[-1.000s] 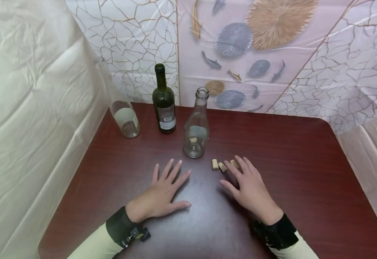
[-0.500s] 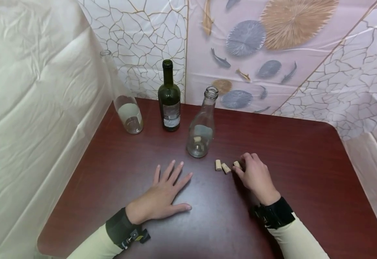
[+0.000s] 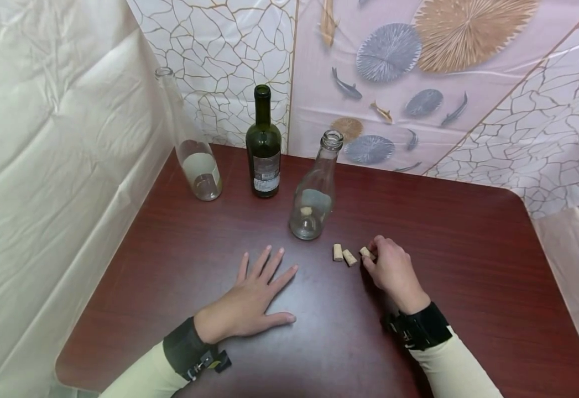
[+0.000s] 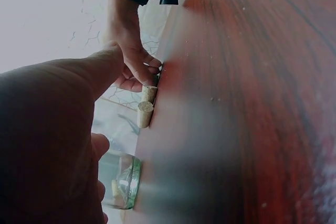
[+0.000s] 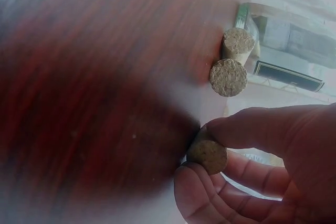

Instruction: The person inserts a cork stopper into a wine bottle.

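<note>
My right hand (image 3: 394, 273) pinches a cork (image 5: 209, 156) between thumb and fingers, low at the tabletop. Two more corks lie to its left: one tilted cork (image 3: 350, 257) and one straighter cork (image 3: 338, 252), side by side. Palm down with fingers spread, my left hand (image 3: 246, 298) rests on the table (image 3: 135, 309) and holds nothing. Behind the corks stands a clear glass bottle (image 3: 314, 202) with a cork (image 3: 306, 211) inside it. In the left wrist view, the right hand's fingers show beyond the two loose corks.
A dark green wine bottle (image 3: 264, 149) with a label stands farther back. At the far left a tall clear bottle (image 3: 201, 171) stands close to the white cloth wall (image 3: 70, 166). Patterned sheeting (image 3: 249, 50) hangs along the table's back edge.
My right hand has come down from hovering with extended fingers over the corks and now pinches the rightmost one. The left hand stays in place. The head view has shifted slightly.
</note>
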`<action>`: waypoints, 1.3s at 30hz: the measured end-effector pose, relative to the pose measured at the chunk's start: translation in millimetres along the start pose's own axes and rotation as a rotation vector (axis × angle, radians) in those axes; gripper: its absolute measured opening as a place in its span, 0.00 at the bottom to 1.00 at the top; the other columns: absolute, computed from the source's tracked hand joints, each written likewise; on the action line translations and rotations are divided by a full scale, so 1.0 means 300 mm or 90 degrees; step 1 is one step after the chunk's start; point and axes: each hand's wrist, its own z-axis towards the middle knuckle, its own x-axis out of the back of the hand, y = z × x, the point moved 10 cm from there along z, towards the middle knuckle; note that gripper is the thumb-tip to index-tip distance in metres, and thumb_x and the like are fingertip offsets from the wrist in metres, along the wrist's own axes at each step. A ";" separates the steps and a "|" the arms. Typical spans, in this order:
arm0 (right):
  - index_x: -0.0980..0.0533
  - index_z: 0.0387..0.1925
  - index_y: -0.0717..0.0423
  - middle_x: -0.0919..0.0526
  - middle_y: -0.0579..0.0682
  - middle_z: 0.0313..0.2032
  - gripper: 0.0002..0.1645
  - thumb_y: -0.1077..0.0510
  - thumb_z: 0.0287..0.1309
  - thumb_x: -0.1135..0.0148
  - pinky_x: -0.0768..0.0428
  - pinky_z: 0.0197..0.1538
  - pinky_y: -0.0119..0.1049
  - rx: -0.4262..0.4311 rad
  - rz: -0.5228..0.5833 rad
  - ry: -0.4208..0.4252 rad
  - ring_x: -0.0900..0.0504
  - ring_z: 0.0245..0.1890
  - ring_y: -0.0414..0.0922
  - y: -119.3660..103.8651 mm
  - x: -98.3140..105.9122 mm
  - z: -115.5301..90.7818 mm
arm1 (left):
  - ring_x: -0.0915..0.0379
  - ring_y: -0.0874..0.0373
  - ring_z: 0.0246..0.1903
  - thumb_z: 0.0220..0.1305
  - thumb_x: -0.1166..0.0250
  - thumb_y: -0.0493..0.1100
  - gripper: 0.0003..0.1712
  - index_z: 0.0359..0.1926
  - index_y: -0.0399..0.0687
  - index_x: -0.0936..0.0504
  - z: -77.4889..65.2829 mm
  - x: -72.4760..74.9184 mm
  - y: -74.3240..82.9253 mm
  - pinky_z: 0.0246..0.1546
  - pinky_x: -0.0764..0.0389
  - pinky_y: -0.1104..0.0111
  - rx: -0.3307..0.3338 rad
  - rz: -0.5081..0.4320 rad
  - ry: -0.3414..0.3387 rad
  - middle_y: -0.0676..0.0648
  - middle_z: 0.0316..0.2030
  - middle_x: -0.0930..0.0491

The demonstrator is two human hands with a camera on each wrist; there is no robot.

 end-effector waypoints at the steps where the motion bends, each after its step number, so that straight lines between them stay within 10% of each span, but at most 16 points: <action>1: 0.23 0.39 0.62 0.20 0.58 0.33 0.12 0.57 0.65 0.32 0.20 0.41 0.57 0.000 0.000 0.002 0.21 0.30 0.54 0.001 0.002 -0.002 | 0.82 0.45 0.84 0.66 0.51 0.83 0.54 0.84 0.71 0.57 0.001 0.001 0.002 0.78 0.71 0.31 0.000 -0.001 0.000 0.46 0.86 0.70; 24: 0.20 0.42 0.58 0.18 0.52 0.35 0.12 0.59 0.60 0.26 0.19 0.37 0.47 0.065 0.033 0.016 0.19 0.32 0.46 -0.150 0.066 -0.098 | 0.39 0.51 0.78 0.67 0.34 0.71 0.49 0.79 0.52 0.36 0.115 0.108 0.090 0.74 0.29 0.50 -0.084 -0.167 0.111 0.46 0.80 0.40; 33: 0.19 0.42 0.54 0.18 0.47 0.35 0.11 0.60 0.59 0.25 0.18 0.36 0.37 0.145 0.075 0.027 0.18 0.33 0.41 -0.268 0.087 -0.163 | 0.14 0.52 0.52 0.67 0.27 0.49 0.32 0.66 0.41 0.24 0.212 0.097 0.075 0.54 0.15 0.68 -0.042 -0.502 0.116 0.42 0.59 0.18; 39: 0.19 0.42 0.51 0.19 0.44 0.36 0.14 0.61 0.57 0.23 0.19 0.35 0.31 0.199 0.096 0.003 0.19 0.33 0.38 -0.323 0.072 -0.191 | 0.15 0.58 0.47 0.69 0.28 0.45 0.25 0.61 0.38 0.21 0.251 0.080 0.077 0.49 0.14 0.72 -0.010 -0.603 0.094 0.43 0.53 0.14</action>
